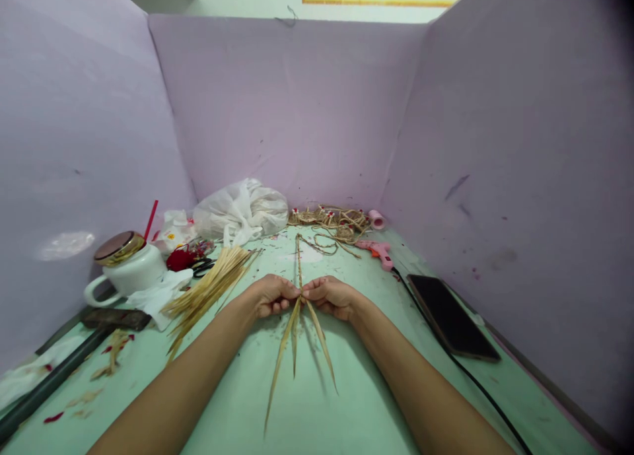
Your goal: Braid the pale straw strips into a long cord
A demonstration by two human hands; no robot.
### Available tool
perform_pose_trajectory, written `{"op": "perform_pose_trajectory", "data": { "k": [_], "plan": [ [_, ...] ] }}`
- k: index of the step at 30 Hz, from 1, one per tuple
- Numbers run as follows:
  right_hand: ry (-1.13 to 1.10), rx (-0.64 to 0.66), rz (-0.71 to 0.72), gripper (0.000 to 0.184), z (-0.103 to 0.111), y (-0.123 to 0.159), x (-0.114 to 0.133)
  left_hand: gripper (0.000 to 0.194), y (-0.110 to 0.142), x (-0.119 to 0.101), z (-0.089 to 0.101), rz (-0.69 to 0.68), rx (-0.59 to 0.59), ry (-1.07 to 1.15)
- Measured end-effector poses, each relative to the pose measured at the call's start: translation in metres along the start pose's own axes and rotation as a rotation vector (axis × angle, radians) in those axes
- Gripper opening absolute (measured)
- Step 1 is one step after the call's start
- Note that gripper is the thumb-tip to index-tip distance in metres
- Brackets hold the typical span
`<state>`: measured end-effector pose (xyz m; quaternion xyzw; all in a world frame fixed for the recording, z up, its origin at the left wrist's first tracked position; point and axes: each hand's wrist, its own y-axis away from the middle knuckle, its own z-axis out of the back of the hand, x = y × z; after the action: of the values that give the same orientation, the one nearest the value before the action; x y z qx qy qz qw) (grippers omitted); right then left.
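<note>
A thin straw braid point(299, 260) runs away from me up the middle of the table. My left hand point(274, 295) and my right hand point(327, 296) meet at its near end, fingertips pinched on it from both sides. Below the pinch, several loose straw strands point(321, 339) fan out toward me, their tips tapering. The exact crossing of the strands is covered by my fingers. To the left of my hands lies a bundle of dry straw point(218, 277).
At left are a white mug point(131, 273) with a lid, a hammer point(116, 319), red yarn point(181, 258) and a plastic bag point(242, 210). Coiled twine point(341, 224) and a pink glue gun point(379, 251) lie behind. A corded phone-like black slab point(450, 316) rests right; purple walls point(292, 111) enclose the table.
</note>
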<state>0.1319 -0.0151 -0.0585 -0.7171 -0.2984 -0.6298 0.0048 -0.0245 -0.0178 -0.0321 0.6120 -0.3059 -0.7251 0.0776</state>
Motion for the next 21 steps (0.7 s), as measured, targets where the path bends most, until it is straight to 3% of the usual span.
{"op": "perform_pose_trajectory", "data": {
  "k": [10,21],
  "plan": [
    [0.048,-0.038,-0.019,0.005,-0.0005,0.0027,0.0022,0.016,-0.0005,0.0014,0.0046,-0.111,-0.041,-0.165],
    [0.005,-0.035,-0.009,0.006,-0.0005,0.0039,0.0048,0.011,-0.0003,0.0019,-0.0021,-0.084,-0.034,-0.042]
  ]
}}
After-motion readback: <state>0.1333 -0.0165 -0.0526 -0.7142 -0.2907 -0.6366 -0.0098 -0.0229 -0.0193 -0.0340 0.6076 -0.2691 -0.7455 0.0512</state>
